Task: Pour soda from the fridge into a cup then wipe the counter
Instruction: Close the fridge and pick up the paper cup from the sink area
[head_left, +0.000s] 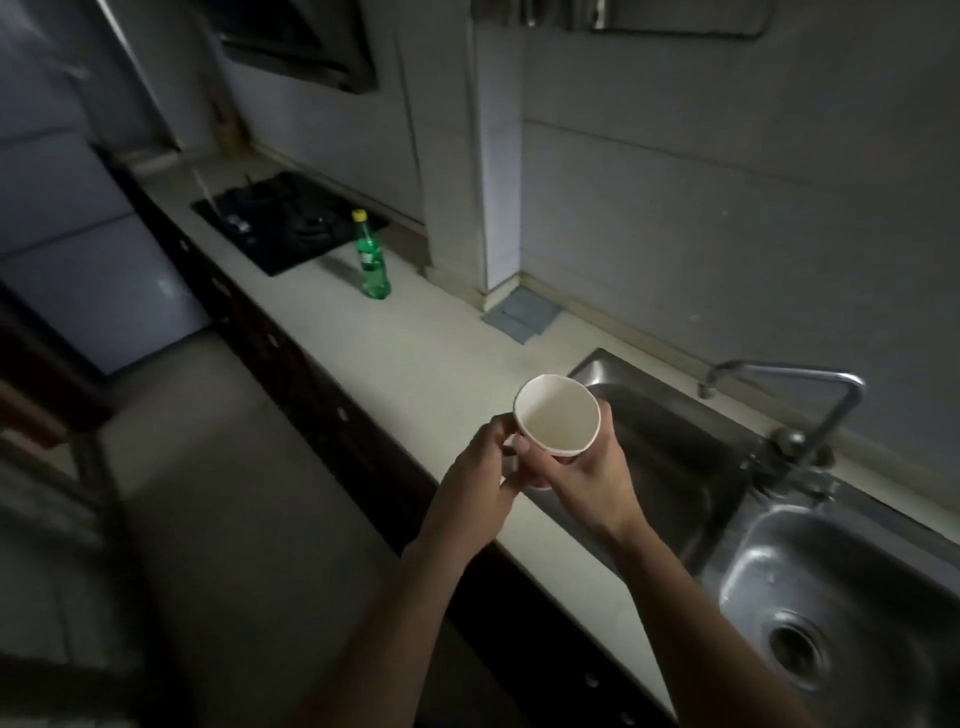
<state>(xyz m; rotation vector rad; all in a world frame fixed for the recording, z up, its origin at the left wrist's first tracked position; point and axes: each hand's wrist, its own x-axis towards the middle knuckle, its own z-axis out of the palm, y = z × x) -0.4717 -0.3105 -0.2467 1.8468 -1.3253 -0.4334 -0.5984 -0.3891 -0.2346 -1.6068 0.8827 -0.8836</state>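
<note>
A white paper cup (557, 415) is held above the counter's front edge, beside the left sink basin, its mouth open toward me and nothing visible inside. My right hand (584, 483) grips the cup from the right and below. My left hand (480, 475) holds its left side with curled fingers. A green soda bottle (372, 260) with a yellow cap stands upright on the pale counter (415, 353), far from both hands, next to the black stove. A folded grey cloth (522, 314) lies by the wall corner.
A black gas stove (291, 223) is set into the counter at the far left. A steel double sink (810, 566) with a bent tap (789, 395) fills the right. A pale fridge (88, 249) stands at the left, with dark cabinet fronts below the counter.
</note>
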